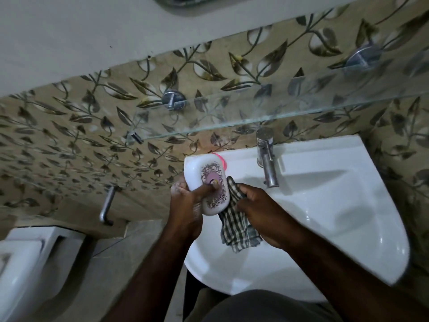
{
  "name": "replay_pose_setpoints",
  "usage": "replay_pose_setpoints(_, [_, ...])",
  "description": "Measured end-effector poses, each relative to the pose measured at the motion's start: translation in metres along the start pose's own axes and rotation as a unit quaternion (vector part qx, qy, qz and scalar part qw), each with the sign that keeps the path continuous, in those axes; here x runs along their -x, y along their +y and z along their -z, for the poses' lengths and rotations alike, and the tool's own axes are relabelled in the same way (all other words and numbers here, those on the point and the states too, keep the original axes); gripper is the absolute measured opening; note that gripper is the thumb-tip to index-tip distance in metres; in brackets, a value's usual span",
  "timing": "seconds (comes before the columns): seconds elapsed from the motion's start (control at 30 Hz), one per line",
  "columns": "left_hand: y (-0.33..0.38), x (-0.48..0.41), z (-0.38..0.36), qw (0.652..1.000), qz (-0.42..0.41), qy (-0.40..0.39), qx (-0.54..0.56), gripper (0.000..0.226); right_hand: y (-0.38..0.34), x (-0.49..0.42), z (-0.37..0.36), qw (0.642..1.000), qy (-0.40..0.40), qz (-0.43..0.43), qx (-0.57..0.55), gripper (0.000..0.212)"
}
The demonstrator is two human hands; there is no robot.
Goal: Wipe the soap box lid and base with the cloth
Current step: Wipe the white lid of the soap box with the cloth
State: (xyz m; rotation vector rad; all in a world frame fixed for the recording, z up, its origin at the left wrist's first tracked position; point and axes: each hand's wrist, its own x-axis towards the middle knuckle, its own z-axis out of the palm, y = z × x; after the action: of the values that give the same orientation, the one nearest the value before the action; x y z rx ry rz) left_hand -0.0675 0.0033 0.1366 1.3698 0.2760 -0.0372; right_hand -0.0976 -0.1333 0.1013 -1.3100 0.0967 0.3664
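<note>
Head view, pink base (220, 158) mostly behind lid (205, 171)

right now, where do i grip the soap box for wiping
Grip the soap box at its near end, from the left, as the left hand does with its thumb across its top. It is long and rounded, and the cloth in the right hand sits at its right side.

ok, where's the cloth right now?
Head view, centre: the checked cloth hangs from the right hand over the sink, beside the soap box in the left hand.
</note>
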Motion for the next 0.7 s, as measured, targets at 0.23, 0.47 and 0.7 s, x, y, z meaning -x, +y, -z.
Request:
replay_pose_setpoints(0.23, [0.008, -0.013, 0.006, 0.992, 0.030, -0.029, 0.117, 0.032, -0.021, -0.002, 0.017, 0.997, 0.042, -0.008, -0.069, 0.028])
replay_pose_setpoints(0.47, [0.011, -0.034, 0.011, 0.982, 0.052, -0.044, 0.175, 0.039, -0.030, 0.006, 0.017, 0.983, 0.080, -0.019, -0.162, 0.026])
replay_pose_setpoints(0.7, [-0.008, -0.033, 0.025, 0.962, 0.127, -0.160, 0.183, 0.079, -0.049, 0.005, 0.008, 0.960, 0.265, 0.086, 0.036, 0.020])
